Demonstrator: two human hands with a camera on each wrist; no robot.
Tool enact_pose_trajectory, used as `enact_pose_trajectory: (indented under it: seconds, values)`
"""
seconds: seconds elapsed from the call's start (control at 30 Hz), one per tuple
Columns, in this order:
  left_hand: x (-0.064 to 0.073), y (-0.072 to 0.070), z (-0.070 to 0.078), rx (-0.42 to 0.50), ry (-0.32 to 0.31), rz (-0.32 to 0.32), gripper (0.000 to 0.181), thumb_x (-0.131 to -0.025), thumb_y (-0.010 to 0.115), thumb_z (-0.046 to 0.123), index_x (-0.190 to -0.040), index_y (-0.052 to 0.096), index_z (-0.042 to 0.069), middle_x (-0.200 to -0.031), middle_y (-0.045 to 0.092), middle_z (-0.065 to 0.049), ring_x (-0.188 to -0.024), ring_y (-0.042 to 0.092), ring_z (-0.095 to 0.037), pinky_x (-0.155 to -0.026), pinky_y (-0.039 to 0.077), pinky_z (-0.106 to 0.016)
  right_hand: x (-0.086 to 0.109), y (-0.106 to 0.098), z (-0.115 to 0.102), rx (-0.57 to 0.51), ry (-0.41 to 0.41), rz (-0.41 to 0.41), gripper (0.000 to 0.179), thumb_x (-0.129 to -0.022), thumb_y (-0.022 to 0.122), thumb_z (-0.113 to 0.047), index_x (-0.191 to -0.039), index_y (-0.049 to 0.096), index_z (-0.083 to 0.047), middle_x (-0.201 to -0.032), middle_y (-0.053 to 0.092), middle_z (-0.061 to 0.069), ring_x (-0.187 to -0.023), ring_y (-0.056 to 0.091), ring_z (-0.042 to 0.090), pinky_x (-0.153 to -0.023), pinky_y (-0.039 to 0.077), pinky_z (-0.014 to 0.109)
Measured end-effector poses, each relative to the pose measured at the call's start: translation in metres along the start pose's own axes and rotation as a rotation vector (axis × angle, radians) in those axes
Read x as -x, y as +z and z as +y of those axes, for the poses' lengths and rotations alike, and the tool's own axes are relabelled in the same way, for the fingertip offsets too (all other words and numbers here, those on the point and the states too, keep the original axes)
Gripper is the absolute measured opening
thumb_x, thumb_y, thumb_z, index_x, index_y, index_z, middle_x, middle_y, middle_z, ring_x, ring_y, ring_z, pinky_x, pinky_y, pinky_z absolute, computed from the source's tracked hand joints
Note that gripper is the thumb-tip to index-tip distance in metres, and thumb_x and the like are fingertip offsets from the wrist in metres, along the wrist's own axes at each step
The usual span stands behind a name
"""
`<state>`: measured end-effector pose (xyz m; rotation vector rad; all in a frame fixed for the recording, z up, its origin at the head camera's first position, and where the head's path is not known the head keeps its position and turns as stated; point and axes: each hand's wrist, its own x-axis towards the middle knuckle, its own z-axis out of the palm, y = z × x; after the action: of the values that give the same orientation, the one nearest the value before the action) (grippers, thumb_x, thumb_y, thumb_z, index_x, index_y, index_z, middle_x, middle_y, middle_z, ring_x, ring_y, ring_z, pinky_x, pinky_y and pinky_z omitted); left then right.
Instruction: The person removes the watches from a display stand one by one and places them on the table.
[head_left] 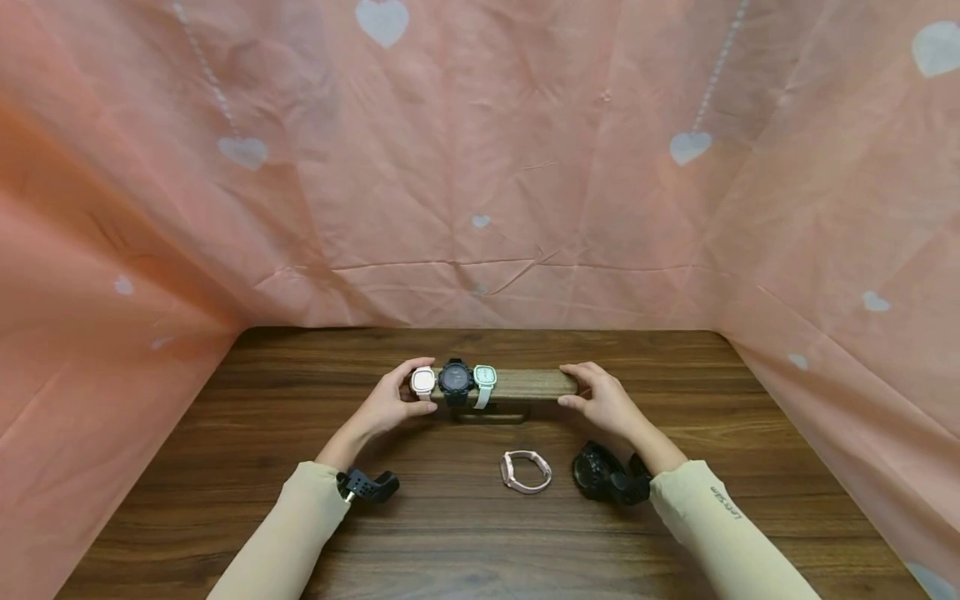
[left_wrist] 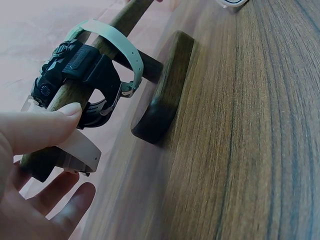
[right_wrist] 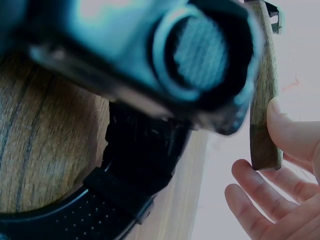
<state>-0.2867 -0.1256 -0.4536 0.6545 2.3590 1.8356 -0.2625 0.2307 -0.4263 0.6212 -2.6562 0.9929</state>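
Note:
A wooden watch stand [head_left: 532,384] with a raised bar stands mid-table. My left hand [head_left: 386,406] grips the bar's left end, thumb on the near side. At the right end, my right hand [head_left: 607,403] holds the bar between thumb and fingers. Three watches circle its left half: a white square-faced watch [head_left: 423,381] by my left fingers, a chunky black watch [head_left: 454,378], and a mint-green watch [head_left: 485,377]. In the left wrist view, the stand's dark foot [left_wrist: 167,90] lies on the wood and the mint strap [left_wrist: 122,47] hangs buckled under the bar.
A pale pink watch [head_left: 527,472] lies on its side nearer the front of the table. Right of it, below my right forearm, is another black watch [head_left: 594,471], which fills much of the right wrist view. Pink curtains [head_left: 480,167] enclose the back and sides.

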Motion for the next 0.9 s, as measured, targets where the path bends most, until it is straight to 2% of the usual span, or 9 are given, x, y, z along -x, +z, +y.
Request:
enact_pose_trajectory:
  seconds: [0.1,0.33,0.43,0.73,0.9]
  values:
    - [0.0,-0.001,0.001,0.006,-0.006,0.003,0.073,-0.072,0.074,-0.01,-0.136,0.042,0.005,-0.126,0.047,-0.019,-0.086,0.058,-0.018,-0.07,0.051,-0.024,-0.001,0.0,0.0,0.001,0.0,0.001,0.047,-0.075,0.076,-0.006,-0.117,0.058,0.006,-0.105,0.059,0.018,-0.082,0.059,0.027,-0.073,0.052,0.042]
    - [0.008,0.002,0.027,0.014,-0.01,-0.009,0.07,-0.073,0.072,-0.012,-0.135,0.042,0.0,-0.125,0.047,-0.024,-0.085,0.055,-0.019,-0.069,0.05,-0.022,-0.001,-0.001,-0.002,0.007,0.001,-0.005,0.047,-0.075,0.076,-0.006,-0.117,0.059,0.006,-0.105,0.059,0.017,-0.081,0.059,0.026,-0.072,0.051,0.04]
    - [0.011,0.002,0.032,0.014,-0.014,-0.003,0.07,-0.072,0.072,-0.013,-0.135,0.042,-0.001,-0.123,0.048,-0.024,-0.085,0.055,-0.019,-0.068,0.049,-0.021,-0.001,0.0,-0.002,0.005,0.001,-0.007,0.047,-0.075,0.076,-0.006,-0.118,0.058,0.005,-0.105,0.059,0.017,-0.08,0.059,0.025,-0.071,0.051,0.039]
    - [0.01,0.004,0.033,-0.015,-0.029,0.019,0.067,-0.072,0.073,-0.01,-0.132,0.046,0.001,-0.118,0.052,-0.02,-0.087,0.057,-0.019,-0.07,0.05,-0.024,0.001,-0.001,-0.001,0.007,-0.001,-0.007,0.048,-0.075,0.076,-0.004,-0.118,0.058,0.007,-0.105,0.059,0.019,-0.079,0.059,0.027,-0.071,0.051,0.044]
    - [0.009,0.003,0.035,-0.062,-0.002,0.033,0.063,-0.072,0.074,-0.008,-0.13,0.049,0.001,-0.116,0.054,-0.019,-0.087,0.057,-0.02,-0.073,0.05,-0.027,-0.001,-0.001,0.001,0.002,-0.005,0.0,0.047,-0.075,0.076,-0.004,-0.117,0.058,0.007,-0.105,0.059,0.019,-0.079,0.06,0.027,-0.071,0.051,0.045]
